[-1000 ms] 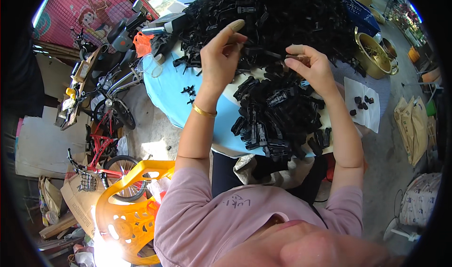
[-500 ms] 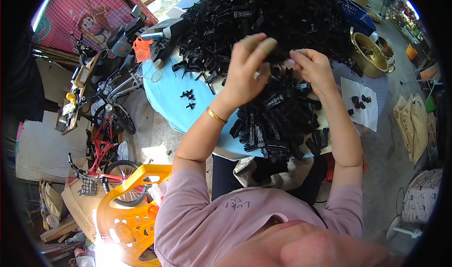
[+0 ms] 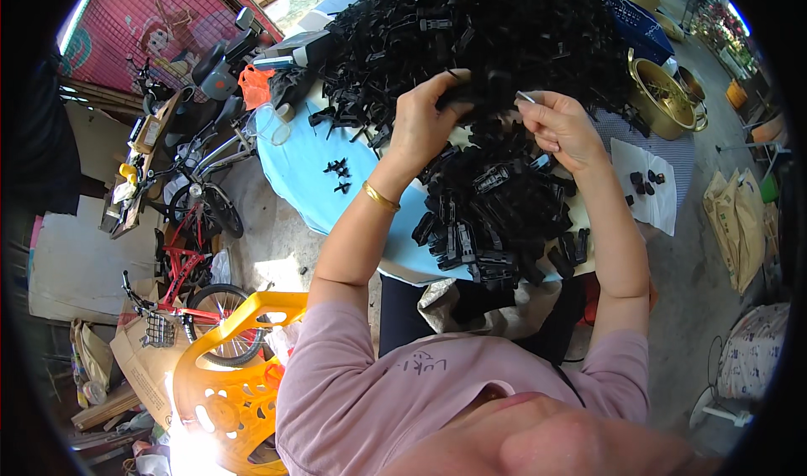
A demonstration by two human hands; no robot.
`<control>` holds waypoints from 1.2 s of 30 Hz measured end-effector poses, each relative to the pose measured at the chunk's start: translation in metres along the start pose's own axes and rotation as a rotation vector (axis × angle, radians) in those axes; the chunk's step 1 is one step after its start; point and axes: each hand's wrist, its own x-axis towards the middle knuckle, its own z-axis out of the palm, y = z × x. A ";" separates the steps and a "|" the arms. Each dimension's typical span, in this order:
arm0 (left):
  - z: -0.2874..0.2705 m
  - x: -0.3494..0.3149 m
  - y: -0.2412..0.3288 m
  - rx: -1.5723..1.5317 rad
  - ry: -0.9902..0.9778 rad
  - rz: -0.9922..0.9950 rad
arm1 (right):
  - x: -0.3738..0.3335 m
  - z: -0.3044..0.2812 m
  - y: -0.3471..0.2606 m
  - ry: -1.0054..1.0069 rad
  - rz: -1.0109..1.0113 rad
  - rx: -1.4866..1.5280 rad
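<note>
A great heap of black plastic parts (image 3: 454,22) covers the far side of the table. My left hand (image 3: 423,121), a gold bangle on its wrist, is curled at the heap's near edge. Its fingers close round a black plastic part, partly lost against the dark heap. To its right, my right hand (image 3: 561,130) is closed, with a thin pale sliver (image 3: 525,97) jutting from between thumb and forefinger. Below both hands lies a smaller pile of black plastic parts (image 3: 483,211), reaching the table's near edge.
Several small black pieces (image 3: 338,170) lie on the light blue tabletop (image 3: 294,161). White paper (image 3: 658,207) with dark bits is at the right. A brass-coloured pot (image 3: 656,98) stands beyond it. At left are a yellow plastic chair (image 3: 220,392) and a red bicycle (image 3: 176,266).
My left hand has moved slightly left and its raised fingers have curled in. My right hand has turned, its fingers folding in, and the pale sliver now shows at its fingertips.
</note>
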 end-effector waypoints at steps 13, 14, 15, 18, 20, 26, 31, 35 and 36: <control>0.020 -0.008 0.028 0.206 0.220 0.221 | -0.003 0.007 0.007 0.131 -0.172 -0.181; 0.022 -0.010 0.030 0.208 0.220 0.217 | -0.005 0.013 0.005 0.088 -0.168 -0.220; 0.024 -0.012 0.031 0.102 0.186 0.208 | -0.007 0.017 0.005 0.044 -0.165 -0.258; 0.018 -0.011 0.034 -0.003 0.143 0.224 | -0.009 0.020 0.009 -0.048 -0.316 -0.467; 0.015 -0.011 0.034 -0.018 0.072 0.265 | -0.009 0.018 0.011 -0.101 -0.346 -0.447; 0.018 -0.016 0.035 -0.376 -0.012 0.078 | -0.010 0.014 0.010 -0.100 -0.457 -0.380; 0.020 -0.014 0.035 -0.836 -0.053 -0.008 | -0.012 0.018 0.011 -0.089 -0.340 -0.249; 0.022 -0.015 0.029 -0.787 -0.058 0.043 | -0.013 0.024 0.016 -0.055 -0.473 -0.453; 0.022 -0.015 0.029 -0.787 -0.058 0.043 | -0.014 0.024 0.016 -0.055 -0.473 -0.452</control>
